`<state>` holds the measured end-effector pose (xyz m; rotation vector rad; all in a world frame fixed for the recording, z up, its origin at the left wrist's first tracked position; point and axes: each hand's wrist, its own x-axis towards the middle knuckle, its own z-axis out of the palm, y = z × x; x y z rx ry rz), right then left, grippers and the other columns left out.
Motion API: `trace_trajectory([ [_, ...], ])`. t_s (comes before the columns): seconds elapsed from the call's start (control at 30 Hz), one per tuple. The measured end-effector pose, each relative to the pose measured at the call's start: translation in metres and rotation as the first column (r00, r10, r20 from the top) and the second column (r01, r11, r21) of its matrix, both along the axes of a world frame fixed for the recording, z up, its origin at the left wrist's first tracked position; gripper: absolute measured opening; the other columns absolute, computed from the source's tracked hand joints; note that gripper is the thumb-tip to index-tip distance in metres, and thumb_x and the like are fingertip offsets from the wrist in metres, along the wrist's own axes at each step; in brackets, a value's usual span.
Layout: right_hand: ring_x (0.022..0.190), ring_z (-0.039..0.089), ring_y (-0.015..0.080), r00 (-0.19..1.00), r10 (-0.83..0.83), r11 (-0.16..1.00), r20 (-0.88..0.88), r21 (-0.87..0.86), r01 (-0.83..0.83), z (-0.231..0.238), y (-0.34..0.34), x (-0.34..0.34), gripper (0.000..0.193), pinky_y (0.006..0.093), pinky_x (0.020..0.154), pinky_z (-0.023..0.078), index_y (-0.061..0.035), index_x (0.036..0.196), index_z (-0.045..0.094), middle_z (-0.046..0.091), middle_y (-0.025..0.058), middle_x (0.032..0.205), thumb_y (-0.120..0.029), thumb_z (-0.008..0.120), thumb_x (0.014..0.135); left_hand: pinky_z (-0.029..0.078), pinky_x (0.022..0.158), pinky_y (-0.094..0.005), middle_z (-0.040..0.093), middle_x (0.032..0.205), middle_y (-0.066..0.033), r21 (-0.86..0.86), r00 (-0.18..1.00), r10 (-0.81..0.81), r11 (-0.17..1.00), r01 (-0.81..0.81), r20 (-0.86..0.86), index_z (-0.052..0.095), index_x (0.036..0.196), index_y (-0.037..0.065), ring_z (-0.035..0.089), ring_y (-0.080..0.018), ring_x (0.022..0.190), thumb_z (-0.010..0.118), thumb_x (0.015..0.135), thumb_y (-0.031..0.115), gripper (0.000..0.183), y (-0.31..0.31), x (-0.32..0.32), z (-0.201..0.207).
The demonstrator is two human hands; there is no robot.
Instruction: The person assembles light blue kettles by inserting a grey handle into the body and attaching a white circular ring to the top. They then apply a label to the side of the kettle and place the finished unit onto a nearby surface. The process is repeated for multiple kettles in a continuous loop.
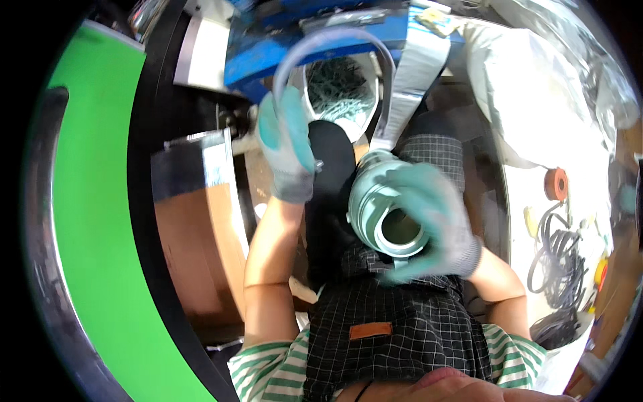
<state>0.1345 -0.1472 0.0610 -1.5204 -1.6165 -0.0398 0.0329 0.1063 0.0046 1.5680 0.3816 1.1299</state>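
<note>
Green plastic housing sits over our lap, clasped by our right hand, which should brace it steadily, though whether our left hand grips the curved strip we cannot tell.

Head fisheye looks down on the teal housing.

the gloved left hand reaches forward, the gloved right hand curls inward, lower, both forearms bare
</note>
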Motion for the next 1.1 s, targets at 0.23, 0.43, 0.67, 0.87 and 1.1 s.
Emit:
trace_trajectory([
  [0.23,0.122,0.066,0.0370,0.944,0.009,0.997,-0.329,0.080,0.018,-0.036,-0.014,0.020,0.097,0.0507,0.102,0.056,-0.0021,0.140,0.057,0.065,0.0239,0.134,-0.034,0.102,0.060,0.035,0.052,-0.0257,0.043,0.071,0.0029,-0.675,0.892,0.008,0.657,0.336,0.451,0.056,0.103,0.011,0.042,-0.0108,0.059,0.052,0.110,0.032,0.022,-0.008,-0.001,0.001],
  [0.43,0.132,0.060,0.0365,0.874,-0.179,0.980,-0.452,-0.005,0.198,-0.050,-0.045,0.011,0.111,0.0512,0.112,0.050,-0.0022,0.154,0.044,0.060,0.0241,0.143,-0.052,0.097,0.070,0.032,0.050,-0.0272,0.035,0.067,0.0033,-0.794,0.919,-0.066,0.481,0.371,0.390,0.049,0.095,0.015,0.036,-0.0112,0.054,0.052,0.110,0.037,0.026,-0.068,0.007,-0.012],
  [0.67,0.130,0.061,0.0358,0.900,-0.135,0.991,-0.414,-0.031,0.134,-0.048,-0.045,-0.001,0.111,0.0506,0.109,0.053,-0.0029,0.153,0.044,0.059,0.0245,0.144,-0.052,0.097,0.069,0.035,0.049,-0.0273,0.049,0.069,0.0001,-0.849,0.937,-0.157,0.398,0.348,0.311,0.051,0.094,0.013,0.043,-0.0117,0.055,0.051,0.110,0.041,0.032,-0.081,-0.004,0.005],
  [0.87,0.123,0.066,0.0359,0.846,-0.097,0.980,-0.524,-0.201,-0.012,-0.039,-0.052,-0.009,0.084,0.0491,0.105,0.058,-0.0024,0.144,0.054,0.060,0.0225,0.140,-0.021,0.095,0.073,0.043,0.057,-0.0291,0.056,0.079,-0.0024,-0.944,0.948,-0.306,0.276,0.181,0.093,0.059,0.097,0.010,0.051,-0.0120,0.065,0.054,0.110,0.037,0.031,-0.091,0.000,0.004],
  [1.1,0.128,0.061,0.0319,0.777,-0.224,0.917,-0.588,-0.397,-0.037,-0.034,-0.067,-0.004,0.066,0.0440,0.109,0.052,-0.0031,0.140,0.055,0.060,0.0167,0.138,-0.008,0.085,0.082,0.055,0.079,-0.0338,0.069,0.108,-0.0076,-0.484,0.911,-0.317,0.773,0.410,0.265,0.062,0.117,0.003,0.068,-0.0165,0.093,0.061,0.106,0.030,0.030,-0.140,-0.020,-0.026],
])
